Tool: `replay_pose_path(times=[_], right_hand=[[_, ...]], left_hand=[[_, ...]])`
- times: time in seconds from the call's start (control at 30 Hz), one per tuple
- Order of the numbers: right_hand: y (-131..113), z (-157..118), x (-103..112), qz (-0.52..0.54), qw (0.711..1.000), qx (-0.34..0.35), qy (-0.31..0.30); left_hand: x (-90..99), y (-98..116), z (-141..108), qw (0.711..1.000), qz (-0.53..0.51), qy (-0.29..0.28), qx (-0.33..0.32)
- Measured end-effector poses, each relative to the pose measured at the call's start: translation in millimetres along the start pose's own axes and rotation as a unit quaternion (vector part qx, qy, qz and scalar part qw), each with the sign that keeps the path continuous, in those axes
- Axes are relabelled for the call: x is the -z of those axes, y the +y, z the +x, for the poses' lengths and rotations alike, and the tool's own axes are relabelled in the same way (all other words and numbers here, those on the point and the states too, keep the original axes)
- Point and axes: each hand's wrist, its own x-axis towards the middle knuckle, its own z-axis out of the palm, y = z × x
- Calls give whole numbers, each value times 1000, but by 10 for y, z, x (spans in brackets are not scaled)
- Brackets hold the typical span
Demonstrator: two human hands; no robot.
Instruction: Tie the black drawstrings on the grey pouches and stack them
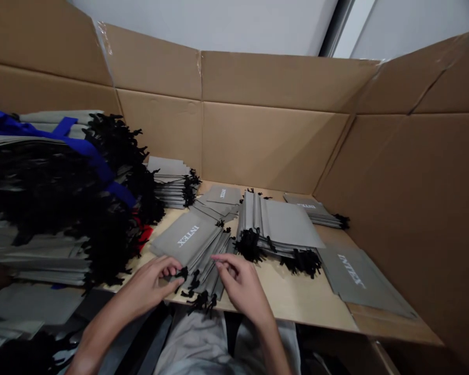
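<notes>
A loose pile of flat grey drawstring bags [183, 237] with white INTEX print lies in front of me, black corded ends pointing toward me. At the pile's near left corner, my left hand [156, 278] has its thumb and forefinger closed around a black cord end [183, 273]; its other fingers are curled. My right hand [242, 281] is at the right side of the same pile. Its forefinger reaches over the fanned bags [214, 260], with the thumb close below in a pinch at a bag's edge. More black cord ends [203, 301] hang over the table's front edge between my hands.
A thick stack of grey bags [293, 221] stands to the right. Another stack [170, 179] is behind on the left, near large bundles [54, 192] tied with blue strap [89, 151]. Single bags [359, 273] lie far right. Cardboard walls [273, 140] enclose the wooden table [300, 297].
</notes>
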Motion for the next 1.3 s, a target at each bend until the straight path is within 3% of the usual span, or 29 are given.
replay_pose_path(times=[0.17, 0.33, 0.63, 0.93, 1.3], right_hand=[[-288, 226, -201, -18, 998, 39, -53], [-75, 208, -336, 2, 999, 37, 12], [50, 133, -179, -19, 999, 39, -15], [117, 127, -263, -43, 998, 38, -15], [54, 127, -257, -5, 998, 59, -9]], left_hand=[[15, 25, 227, 997, -52, -57, 16], [-52, 71, 253, 995, -95, -24, 9], [-235, 62, 175, 995, -94, -12, -15], [-378, 81, 201, 997, -74, 29, -3], [-272, 48, 189, 989, -145, 7, 22]])
